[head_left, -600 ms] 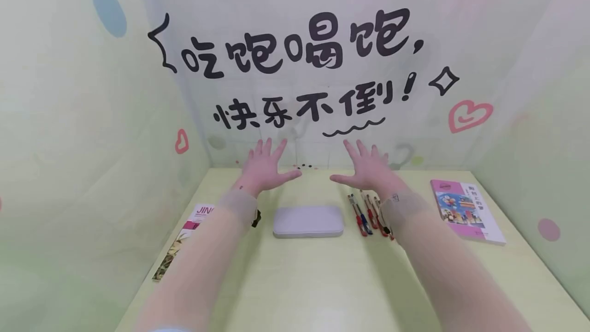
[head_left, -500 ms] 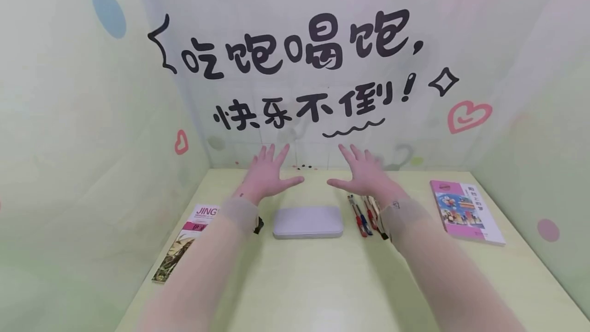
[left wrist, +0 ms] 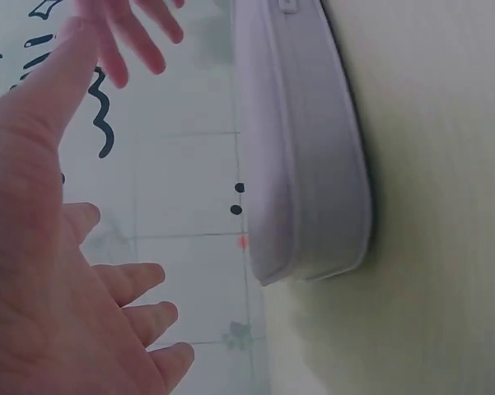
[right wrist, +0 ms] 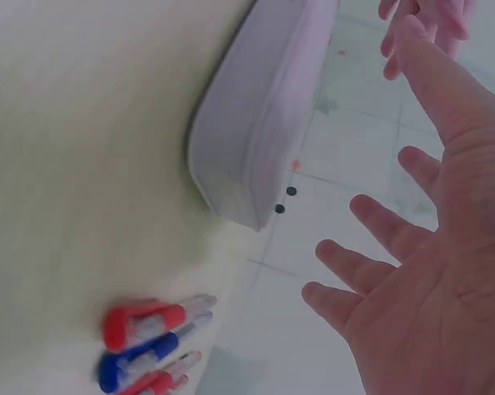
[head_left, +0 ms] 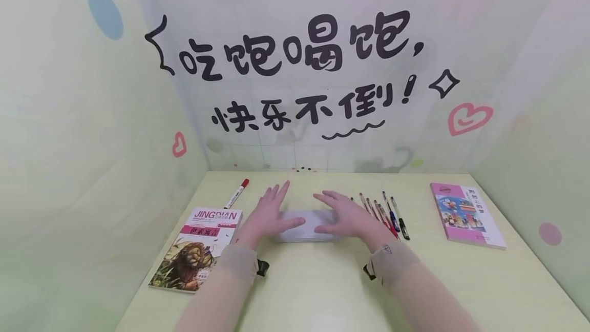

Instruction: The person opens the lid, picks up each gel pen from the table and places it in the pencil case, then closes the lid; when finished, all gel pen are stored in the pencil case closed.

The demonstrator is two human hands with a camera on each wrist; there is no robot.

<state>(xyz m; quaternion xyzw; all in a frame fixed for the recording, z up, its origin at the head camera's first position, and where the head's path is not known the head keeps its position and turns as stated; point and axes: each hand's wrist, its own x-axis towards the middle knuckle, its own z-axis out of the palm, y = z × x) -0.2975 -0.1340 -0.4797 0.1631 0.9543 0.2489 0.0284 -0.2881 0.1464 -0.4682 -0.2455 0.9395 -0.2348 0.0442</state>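
A pale lilac zippered pencil case [head_left: 310,232] lies flat on the table, partly covered by the hands in the head view. My left hand [head_left: 267,214] is over its left end with the fingers spread and the thumb pointing inward. Over the right end is my right hand [head_left: 348,214], fingers likewise extended. Both wrist views show bare palms with nothing held, and a gap beside the pencil case [left wrist: 313,164] in the left one. Several pens [head_left: 403,225] with red, blue and black caps lie just right of the right hand; the hand and wrist hide some of them.
A book with a lion on its cover [head_left: 193,255] lies at the left, partly under the left forearm's view. Behind it is a red-capped marker [head_left: 237,193]. A pink and white book [head_left: 465,214] lies at the right. Printed fabric walls [head_left: 276,152] enclose the table's back and sides.
Both hands have come down and back from near the rear wall to over the pencil case. The marker, more pens and most of the lion book have come into sight.
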